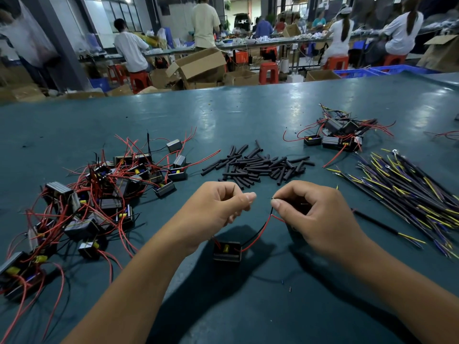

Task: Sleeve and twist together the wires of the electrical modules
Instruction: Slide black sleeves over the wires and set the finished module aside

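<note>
Fingers curled on both sides: the left hand (218,204) has its thumb pressed toward its forefinger near the tip, though whether anything fine sits in that pinch cannot be told, while the right hand (313,214) pinches the bare end of a black wire (258,232) between thumb and forefinger. Starting at the left of the green table (223,115), a tangled heap of modules (99,194) with red leads waits, apparently not yet worked. Nearer the middle lies a loose pile of black sleeves (258,165), beyond both hands. Directly below the hands sits the module (227,250) in hand, resting on the table, its black wire and a red wire (260,234) arching up toward the right fingers. Farther right, behind, a smaller cluster of modules (340,135) looks like the finished lot, and a fan of sheathed leads (409,192) with yellow and purple ends spreads toward the table's right edge; one such lead (387,228) lies apart, just beside the right wrist. The step seems to be joining stripped ends. To do it well, keep the two bare tips side by side and level, roll them tightly between thumb and forefinger in one direction, and hold the module slack so the wires do not pull free. A sleeve probably needs threading on first.
</note>
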A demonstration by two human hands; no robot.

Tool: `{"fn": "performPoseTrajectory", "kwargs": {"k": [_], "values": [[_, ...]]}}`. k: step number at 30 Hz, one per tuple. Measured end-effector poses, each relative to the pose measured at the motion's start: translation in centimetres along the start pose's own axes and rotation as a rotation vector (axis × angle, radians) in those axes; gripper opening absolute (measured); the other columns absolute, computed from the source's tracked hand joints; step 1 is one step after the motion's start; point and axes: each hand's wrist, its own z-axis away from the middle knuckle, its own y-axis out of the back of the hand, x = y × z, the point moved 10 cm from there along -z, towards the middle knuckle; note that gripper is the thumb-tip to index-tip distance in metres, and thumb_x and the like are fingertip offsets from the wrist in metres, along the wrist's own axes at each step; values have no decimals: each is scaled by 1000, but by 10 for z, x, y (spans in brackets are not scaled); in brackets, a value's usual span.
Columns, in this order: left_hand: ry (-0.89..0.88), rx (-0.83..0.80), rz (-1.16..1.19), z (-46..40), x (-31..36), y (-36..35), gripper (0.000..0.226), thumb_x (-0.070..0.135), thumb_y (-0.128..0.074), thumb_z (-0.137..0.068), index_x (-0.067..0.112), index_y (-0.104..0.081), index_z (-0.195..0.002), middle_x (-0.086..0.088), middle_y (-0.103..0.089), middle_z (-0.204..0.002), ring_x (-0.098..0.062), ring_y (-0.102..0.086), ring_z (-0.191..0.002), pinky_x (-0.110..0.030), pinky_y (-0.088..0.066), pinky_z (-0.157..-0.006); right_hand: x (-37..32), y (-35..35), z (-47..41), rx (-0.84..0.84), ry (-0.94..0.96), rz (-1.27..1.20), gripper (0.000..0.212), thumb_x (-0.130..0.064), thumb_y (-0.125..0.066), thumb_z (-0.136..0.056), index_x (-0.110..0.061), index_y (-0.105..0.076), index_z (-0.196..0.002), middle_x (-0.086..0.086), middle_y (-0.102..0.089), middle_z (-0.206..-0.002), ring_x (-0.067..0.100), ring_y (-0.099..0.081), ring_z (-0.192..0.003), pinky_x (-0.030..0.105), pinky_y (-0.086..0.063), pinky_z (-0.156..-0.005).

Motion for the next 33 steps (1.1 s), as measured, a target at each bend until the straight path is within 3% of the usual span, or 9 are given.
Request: {"fn": "performPoseTrajectory", "kwargs": {"k": [5, 9, 12, 16, 19, 23, 26, 29, 33], "values": [[-73, 5, -110, 0, 3, 0, 29, 34, -71, -92, 16, -64, -70, 5, -53, -61, -8, -39, -52, -15, -34, -50, 18, 4, -1, 30, -141, -75, 13, -17, -71, -88, -22, -69, -77, 5, -64, -65, 11, -52, -55, 33, -46, -54], [-92, -82, -181, 1, 1, -9, 20, 39, -73, -88, 19, -75, -86, 16, -51, -56, -4, -34, -50, -14, -30, -49, 26, 3, -2, 12, -190, -134, 7, -18, -71, -88, -22, -71, -83, 4, -67, -70, 9, -54, -57, 24, -48, -53], [-112, -92, -179, 0, 0, -15, 16, 31, -72, -91, 16, -77, -92, 15, -58, -59, -2, -41, -54, -14, -33, -53, 25, 3, -3, 12, -169, -100, 10, -17, -71, -89, -23, -71, -81, 1, -65, -65, 8, -52, -55, 18, -44, -52], [-150, -109, -139, -1, 3, -26, 15, 24, -71, -93, 10, -74, -92, -3, -75, -80, -5, -59, -68, -13, -44, -64, 21, 7, -3, 10, -147, -55, 12, -18, -73, -87, -25, -71, -78, -4, -69, -70, 13, -62, -65, 16, -50, -58], [-151, -111, -118, -2, 3, -28, 15, 23, -71, -93, 9, -73, -90, -1, -74, -79, -5, -64, -72, -15, -47, -69, 15, 12, -7, 3, -119, 7, 10, -19, -70, -89, -25, -72, -82, -10, -71, -77, 6, -66, -74, 17, -50, -69], [-170, -71, -157, -5, 2, -25, 11, 21, -70, -95, 15, -70, -85, 6, -69, -73, -9, -57, -69, -23, -46, -69, 21, 37, -26, 66, -148, 84, 13, -12, -66, -91, -23, -73, -90, -6, -73, -80, 10, -65, -73, 22, -49, -69], [-197, -32, -185, -6, 4, -21, 11, 22, -69, -95, 21, -69, -85, 13, -66, -72, -7, -56, -67, -22, -47, -67, 38, 42, -58, -80, -188, 384, 18, -9, -61, -94, -23, -72, -100, -8, -73, -91, 11, -66, -86, 25, -49, -78], [-209, 9, -205, -7, 5, -17, 9, 23, -68, -96, 22, -69, -87, 15, -61, -71, -13, -52, -67, -34, -48, -65, 63, 29, -91, -290, -162, 728, 25, -5, -55, -96, -19, -67, -112, -1, -70, -105, 18, -63, -100, 21, -41, -79], [-206, 43, -169, -7, 6, -12, 7, 20, -66, -97, 24, -70, -92, 16, -59, -71, -16, -50, -67, -32, -45, -66, 98, -1, -110, -555, -112, 1006, 29, -11, -57, -95, -21, -61, -122, 3, -61, -121, 25, -55, -114, 31, -45, -88]]}}
